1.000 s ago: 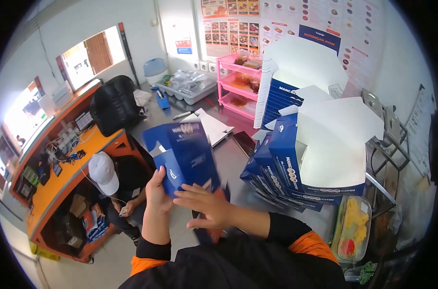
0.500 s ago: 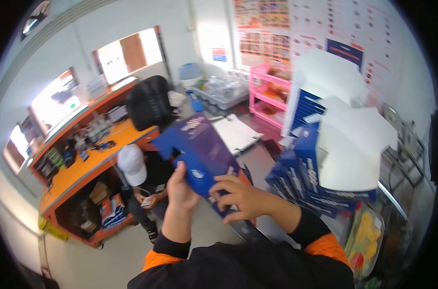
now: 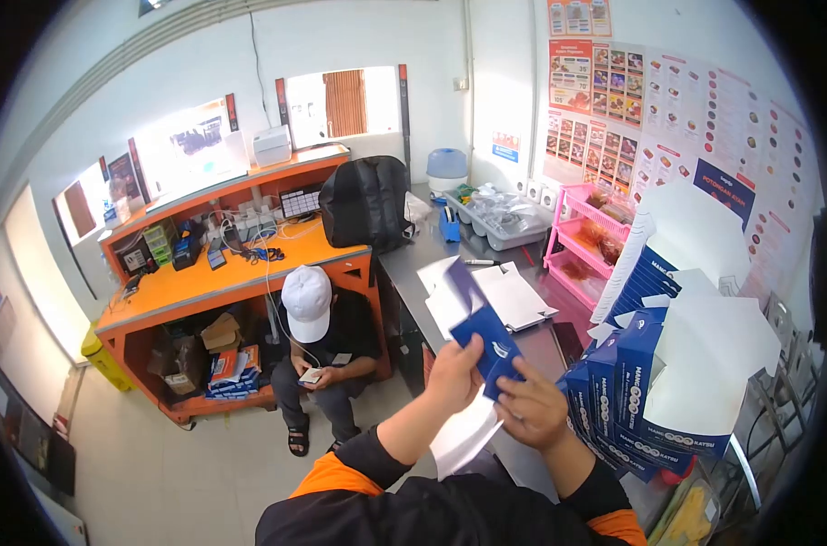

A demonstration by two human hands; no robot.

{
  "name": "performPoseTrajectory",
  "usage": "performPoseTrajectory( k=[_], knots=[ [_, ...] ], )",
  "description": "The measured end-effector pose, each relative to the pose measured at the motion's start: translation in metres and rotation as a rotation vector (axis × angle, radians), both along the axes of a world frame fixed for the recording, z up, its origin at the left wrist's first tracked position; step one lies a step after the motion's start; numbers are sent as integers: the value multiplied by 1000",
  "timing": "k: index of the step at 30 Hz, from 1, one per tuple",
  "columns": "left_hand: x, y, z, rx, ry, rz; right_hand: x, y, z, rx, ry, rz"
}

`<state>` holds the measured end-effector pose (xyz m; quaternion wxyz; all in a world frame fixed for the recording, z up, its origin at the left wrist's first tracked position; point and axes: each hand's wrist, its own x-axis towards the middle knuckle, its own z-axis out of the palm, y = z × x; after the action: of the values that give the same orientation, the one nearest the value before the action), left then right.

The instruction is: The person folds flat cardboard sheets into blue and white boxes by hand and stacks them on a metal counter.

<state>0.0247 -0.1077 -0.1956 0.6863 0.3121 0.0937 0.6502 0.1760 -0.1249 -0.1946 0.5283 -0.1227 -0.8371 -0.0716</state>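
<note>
A dark blue printed cardboard box (image 3: pixel 494 341), partly folded, is tilted in front of me above the steel table. My left hand (image 3: pixel 456 375) grips its left edge, with the thumb on the blue face. On the right edge, my right hand (image 3: pixel 530 407) has its fingers bent around the card. A white inner panel (image 3: pixel 463 439) hangs below between my wrists. To the right of my right hand stand several nested blue boxes (image 3: pixel 627 387) with their white lids raised.
White papers (image 3: pixel 514 298) lie on the steel table (image 3: pixel 413 278), near a pink tiered rack (image 3: pixel 588 238). Left, a person in a white cap (image 3: pixel 306 305) sits by the orange counter (image 3: pixel 250 282), holding a phone. A black backpack (image 3: pixel 366 205) rests on the counter.
The box has turned from its broad purple-blue face to a narrower blue side, and its white inside now shows below. My view has swung left, shifting the room rightward.
</note>
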Motion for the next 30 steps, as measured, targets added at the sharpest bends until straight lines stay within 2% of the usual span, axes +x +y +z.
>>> performPoseTrajectory(
  k=[3, 6, 7, 11, 15, 16, 17, 20, 22, 23, 26, 27, 30],
  knots=[
    [-4, 14, -7, 12, -6, -86, 4, 0, -8, -48, -72, 42],
    [7, -2, -12, 45, 65, -146, 0, 4, -8, -34, 159, -223],
    [5, 1, -28, 93, 44, -233, -2, 1, -6, -73, 162, -248],
    [-4, -12, -32, 69, 121, -222, -3, -4, -8, -79, 104, -217],
    [-10, -24, -27, 373, 319, -124, 5, -13, 4, -166, 17, -93],
    [-14, -28, -28, 334, 368, -210, 12, -13, 4, -202, -17, -43],
    [-22, -33, -26, 293, 415, -297, 19, -8, -8, -390, 138, 67],
    [-25, -51, -26, 233, 592, -566, -7, -9, 23, -814, 716, 306],
    [-16, -65, -36, 220, 526, -804, 14, 15, 13, -1232, 271, 562],
    [-8, -72, -43, 148, 478, -831, 29, 24, 11, -1554, -63, 625],
    [-8, -73, -46, 69, 725, -920, 19, 28, 29, -1318, -753, 709],
    [-8, -75, -50, 81, 722, -850, 17, 20, 32, -1193, -532, 638],
    [-9, -72, -55, 38, 603, -838, 16, 22, 37, -951, -641, 571]
  ],
)
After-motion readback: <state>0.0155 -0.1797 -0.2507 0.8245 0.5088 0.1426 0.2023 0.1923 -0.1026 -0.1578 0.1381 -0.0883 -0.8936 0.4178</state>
